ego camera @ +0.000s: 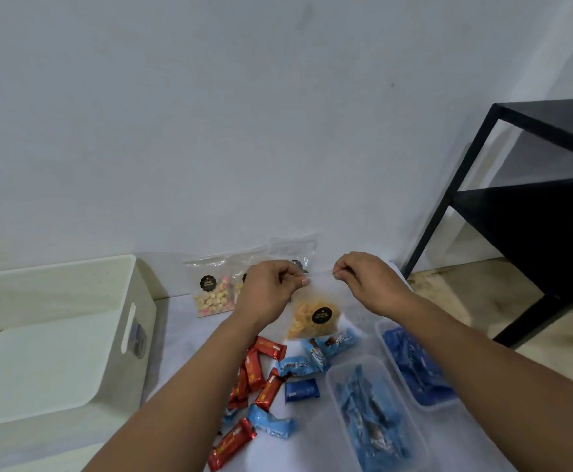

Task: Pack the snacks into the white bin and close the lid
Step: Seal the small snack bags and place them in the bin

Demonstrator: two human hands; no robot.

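A clear bag of yellow chips (314, 318) with a black round label hangs in mid-air above the snacks. My left hand (271, 287) pinches its top left corner and my right hand (363, 284) pinches its top right corner. The white bin (132, 301) stands open at the left, and a white lid (40, 362) lies inside or across it. Red wrapped bars (258, 373) and light blue packets (315, 356) lie scattered on the white surface below my arms. A bag of pink and yellow puffs (212, 291) leans on the wall behind.
Two clear tubs stand at the right: a near tub (373, 413) with light blue packets and a far tub (414, 366) with dark blue ones. A dark blue packet (301, 390) lies loose. A black metal shelf (530, 212) stands at the right on the bare floor.
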